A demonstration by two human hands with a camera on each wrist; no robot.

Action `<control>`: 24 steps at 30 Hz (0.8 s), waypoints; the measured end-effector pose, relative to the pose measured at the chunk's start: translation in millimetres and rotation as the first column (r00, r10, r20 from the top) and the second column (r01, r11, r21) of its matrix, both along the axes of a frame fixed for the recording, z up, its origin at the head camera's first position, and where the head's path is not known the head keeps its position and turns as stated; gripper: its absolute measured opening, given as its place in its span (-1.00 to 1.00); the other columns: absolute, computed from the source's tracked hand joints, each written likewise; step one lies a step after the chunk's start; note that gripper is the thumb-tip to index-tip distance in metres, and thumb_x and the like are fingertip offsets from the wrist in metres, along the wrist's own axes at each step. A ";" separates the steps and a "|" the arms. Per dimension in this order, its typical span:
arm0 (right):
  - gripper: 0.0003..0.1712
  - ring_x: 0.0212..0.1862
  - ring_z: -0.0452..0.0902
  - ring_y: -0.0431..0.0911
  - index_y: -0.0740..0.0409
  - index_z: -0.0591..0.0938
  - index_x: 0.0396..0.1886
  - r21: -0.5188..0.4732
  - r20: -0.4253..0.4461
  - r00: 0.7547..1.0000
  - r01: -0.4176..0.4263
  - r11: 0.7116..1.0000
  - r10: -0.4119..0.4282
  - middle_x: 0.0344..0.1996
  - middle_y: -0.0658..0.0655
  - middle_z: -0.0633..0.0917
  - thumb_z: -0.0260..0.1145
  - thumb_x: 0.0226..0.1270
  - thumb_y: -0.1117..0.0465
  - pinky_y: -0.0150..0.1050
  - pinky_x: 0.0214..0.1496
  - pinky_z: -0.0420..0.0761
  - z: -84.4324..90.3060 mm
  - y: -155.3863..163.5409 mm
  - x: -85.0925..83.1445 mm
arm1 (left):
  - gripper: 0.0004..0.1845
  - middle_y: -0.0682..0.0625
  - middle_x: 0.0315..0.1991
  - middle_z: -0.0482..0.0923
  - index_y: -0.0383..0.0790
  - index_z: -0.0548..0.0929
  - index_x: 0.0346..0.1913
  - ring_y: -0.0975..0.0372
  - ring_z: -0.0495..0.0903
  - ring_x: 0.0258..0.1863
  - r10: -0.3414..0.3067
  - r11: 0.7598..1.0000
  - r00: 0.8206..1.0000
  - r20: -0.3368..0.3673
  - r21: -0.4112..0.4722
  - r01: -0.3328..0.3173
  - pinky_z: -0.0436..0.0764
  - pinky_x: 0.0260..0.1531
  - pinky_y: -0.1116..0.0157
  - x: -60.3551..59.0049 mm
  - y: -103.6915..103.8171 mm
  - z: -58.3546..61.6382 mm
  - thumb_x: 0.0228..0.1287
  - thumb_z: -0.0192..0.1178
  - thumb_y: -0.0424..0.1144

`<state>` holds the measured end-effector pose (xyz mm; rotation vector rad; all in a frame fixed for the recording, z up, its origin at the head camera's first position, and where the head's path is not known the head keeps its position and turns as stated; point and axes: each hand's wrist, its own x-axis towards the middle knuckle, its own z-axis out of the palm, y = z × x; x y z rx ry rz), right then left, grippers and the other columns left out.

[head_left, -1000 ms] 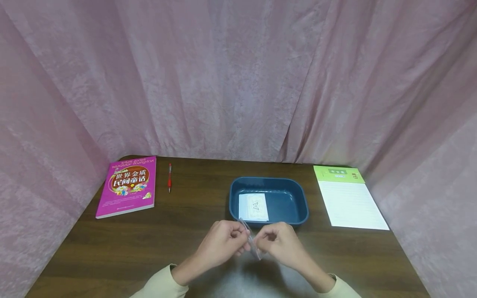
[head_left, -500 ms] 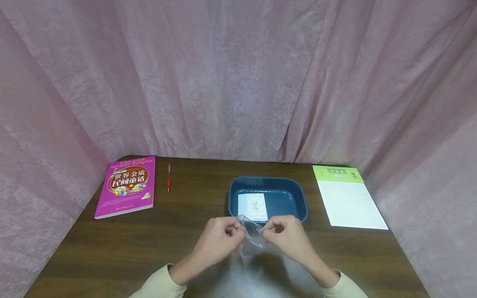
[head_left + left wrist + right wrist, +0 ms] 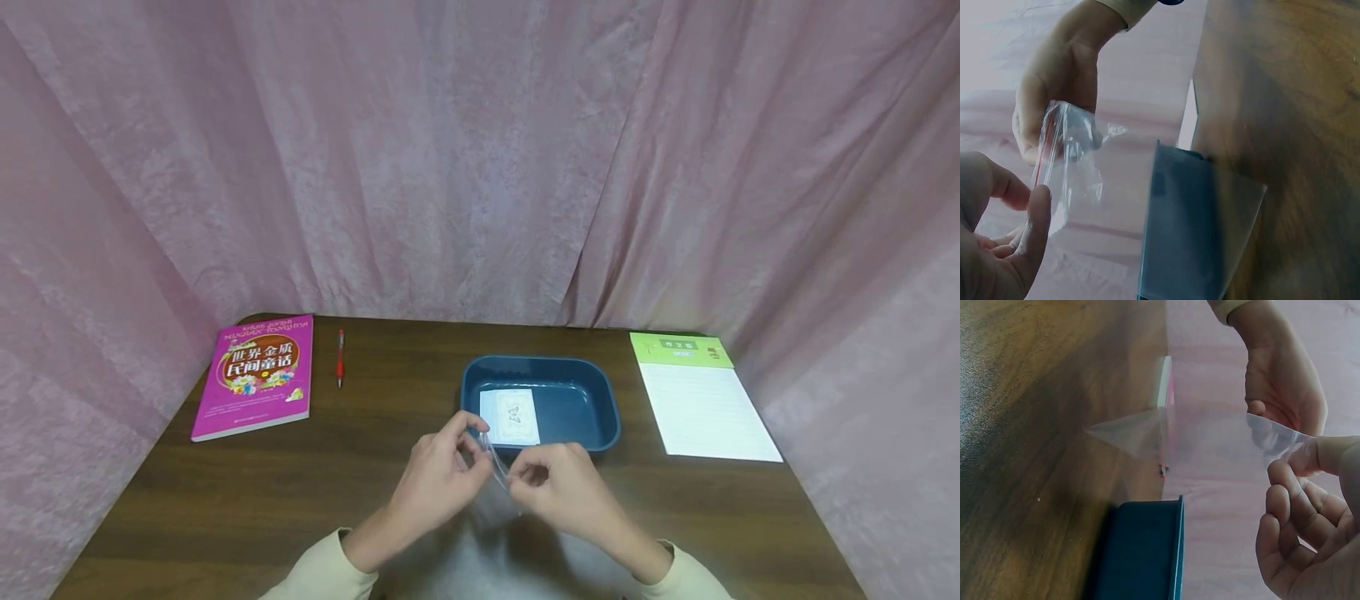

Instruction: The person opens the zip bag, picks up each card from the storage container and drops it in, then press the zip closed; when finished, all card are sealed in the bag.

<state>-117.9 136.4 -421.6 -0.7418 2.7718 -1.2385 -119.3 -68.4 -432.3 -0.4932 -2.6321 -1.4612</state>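
A clear zip-lock bag with a red line along its seal hangs between my two hands, above the table in front of the blue tray. My left hand pinches one end of the bag's mouth between thumb and fingers, its index finger raised higher than the thumb. At the other end, my right hand holds the mouth between thumb and index finger; its other fingers curl in the right wrist view. The bag's sheet looks thin and see-through, and nothing shows inside it.
Just beyond my hands stands the blue tray, with white cards bearing a butterfly drawing on its left side. A pink book and a red pen lie at left. A green-topped writing pad is at right; a pink curtain hangs behind.
Half a second ago the hands were farther apart, with the bag's mouth spread. Now the right hand is closer to the left, and the left index finger has lifted forward along the edge.
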 end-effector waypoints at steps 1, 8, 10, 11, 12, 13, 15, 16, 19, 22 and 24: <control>-0.81 -0.52 0.53 -0.37 -0.10 0.73 -0.56 0.006 -0.001 1.000 -0.005 1.000 0.005 -0.63 -0.31 0.62 0.39 0.09 0.32 -0.38 -0.42 0.60 0.1 -0.3 0.0 | -0.73 0.20 -0.50 0.62 -0.15 0.59 -0.02 0.41 0.41 -0.77 0.003 1.000 1.000 -0.010 -0.006 -0.003 0.39 -0.75 0.40 -0.7 0.2 0.0 0.21 0.28 -0.39; -0.82 -0.52 0.52 -0.38 -0.06 0.74 -0.56 0.022 -0.023 0.999 0.024 0.999 -0.023 -0.63 -0.29 0.63 0.40 0.09 0.34 -0.39 -0.43 0.59 1.7 3.1 1.3 | -0.83 0.14 -0.50 0.65 -0.23 0.69 -0.11 0.44 0.49 -0.69 0.026 0.999 0.999 -0.033 -0.019 -0.027 0.48 -0.70 0.41 -0.7 -1.8 1.6 0.24 0.29 -0.41; -0.82 -0.52 0.51 -0.38 -0.04 0.75 -0.55 0.029 -0.033 0.998 0.050 0.998 -0.049 -0.63 -0.27 0.63 0.40 0.10 0.35 -0.40 -0.43 0.58 2.2 5.4 0.7 | -0.84 0.15 -0.52 0.63 -0.25 0.71 -0.14 0.44 0.50 -0.68 0.031 0.999 0.999 -0.044 -0.026 -0.032 0.49 -0.67 0.42 0.4 -2.6 2.5 0.22 0.29 -0.42; -0.82 -0.52 0.51 -0.38 -0.03 0.75 -0.55 0.033 -0.039 0.997 0.064 0.997 -0.062 -0.63 -0.27 0.63 0.40 0.10 0.36 -0.40 -0.43 0.57 2.2 6.6 0.3 | -0.85 0.16 -0.53 0.62 -0.25 0.73 -0.16 0.45 0.49 -0.67 0.034 0.999 0.998 -0.049 -0.031 -0.035 0.50 -0.66 0.42 1.2 -2.8 3.4 0.21 0.29 -0.42; -0.82 -0.52 0.50 -0.39 -0.03 0.75 -0.54 0.037 -0.051 0.996 0.080 0.996 -0.078 -0.63 -0.27 0.64 0.41 0.10 0.36 -0.41 -0.42 0.57 2.1 7.7 -0.4 | -0.85 0.17 -0.55 0.61 -0.26 0.74 -0.18 0.45 0.49 -0.67 0.034 0.999 0.998 -0.058 -0.036 -0.037 0.50 -0.66 0.42 2.0 -2.9 4.3 0.20 0.28 -0.42; -0.82 -0.52 0.50 -0.40 -0.04 0.75 -0.54 0.041 -0.062 0.994 0.095 0.995 -0.093 -0.62 -0.27 0.64 0.41 0.10 0.36 -0.41 -0.42 0.56 2.1 8.8 -1.1 | -0.86 0.18 -0.56 0.59 -0.26 0.74 -0.20 0.46 0.48 -0.67 0.034 0.998 0.997 -0.070 -0.043 -0.037 0.51 -0.64 0.42 3.1 -2.7 5.3 0.18 0.28 -0.42; -0.82 -0.52 0.49 -0.41 -0.03 0.76 -0.53 0.054 -0.091 0.988 0.130 0.990 -0.125 -0.62 -0.26 0.65 0.42 0.11 0.36 -0.41 -0.41 0.55 2.8 10.6 -2.6 | -0.86 0.21 -0.60 0.54 -0.24 0.75 -0.25 0.47 0.44 -0.69 0.027 0.998 0.996 -0.089 -0.055 -0.032 0.49 -0.64 0.43 5.0 -2.0 6.8 0.13 0.27 -0.43; -0.83 -0.52 0.50 -0.41 -0.02 0.76 -0.52 0.059 -0.102 0.985 0.148 0.987 -0.141 -0.61 -0.25 0.66 0.43 0.11 0.36 -0.41 -0.40 0.55 3.7 11.0 -3.2 | -0.86 0.23 -0.62 0.52 -0.23 0.75 -0.26 0.48 0.43 -0.69 0.022 0.998 0.995 -0.096 -0.063 -0.028 0.49 -0.64 0.43 5.9 -1.5 7.7 0.11 0.27 -0.42; -0.86 -0.51 0.48 -0.40 0.00 0.78 -0.47 0.077 -0.139 0.974 0.191 0.979 -0.179 -0.59 -0.22 0.67 0.45 0.14 0.35 -0.41 -0.39 0.53 7.1 10.4 -4.0 | -0.84 0.27 -0.66 0.46 -0.23 0.76 -0.29 0.51 0.34 -0.73 -0.006 0.996 0.995 -0.099 -0.086 -0.002 0.41 -0.67 0.45 7.5 0.1 8.8 0.05 0.24 -0.42; -0.88 -0.50 0.46 -0.39 0.01 0.79 -0.43 0.083 -0.172 0.967 0.204 0.975 -0.188 -0.56 -0.20 0.67 0.47 0.15 0.34 -0.40 -0.38 0.52 9.7 7.7 -3.7 | -0.86 0.27 -0.69 0.41 -0.22 0.74 -0.32 0.50 0.28 -0.76 -0.027 0.994 0.997 -0.079 -0.103 0.019 0.31 -0.72 0.45 7.2 1.4 9.4 0.06 0.22 -0.40; -0.87 -0.50 0.44 -0.39 0.00 0.79 -0.42 0.078 -0.196 0.965 0.192 0.978 -0.174 -0.56 -0.21 0.65 0.46 0.16 0.35 -0.40 -0.38 0.51 9.9 5.9 -3.1 | -0.91 0.25 -0.71 0.37 -0.19 0.71 -0.38 0.49 0.26 -0.77 -0.027 0.993 0.997 -0.068 -0.113 0.020 0.25 -0.73 0.45 5.9 1.9 9.4 0.09 0.22 -0.40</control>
